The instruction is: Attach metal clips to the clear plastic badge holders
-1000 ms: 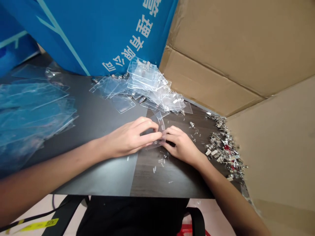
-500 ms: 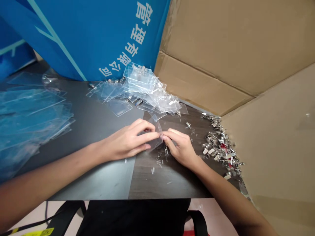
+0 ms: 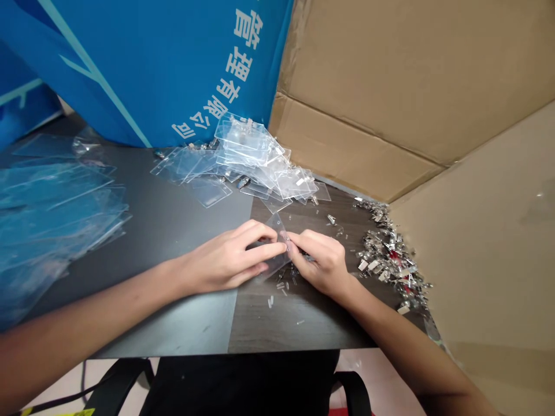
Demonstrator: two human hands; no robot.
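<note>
And here the left hand (image 3: pixel 225 257) and right hand (image 3: pixel 318 260) are both closed in a firm pinch on a clear rectangular plastic badge holder (image 3: pixel 277 245), gripping it between them near the front of the dark worktop (image 3: pixel 191 323), with tiny clear plastic strips (image 3: pixel 277 286) scattered just below. Up at the back edge sits a loose heap of clear plastic badge holders (image 3: pixel 255 159), while a drift of shiny silver metal clips (image 3: pixel 388 257) runs along the right edge against a brown corrugated cardboard panel (image 3: pixel 359 98), and clear plastic sleeves (image 3: pixel 56 196) spread across the left end.
</note>
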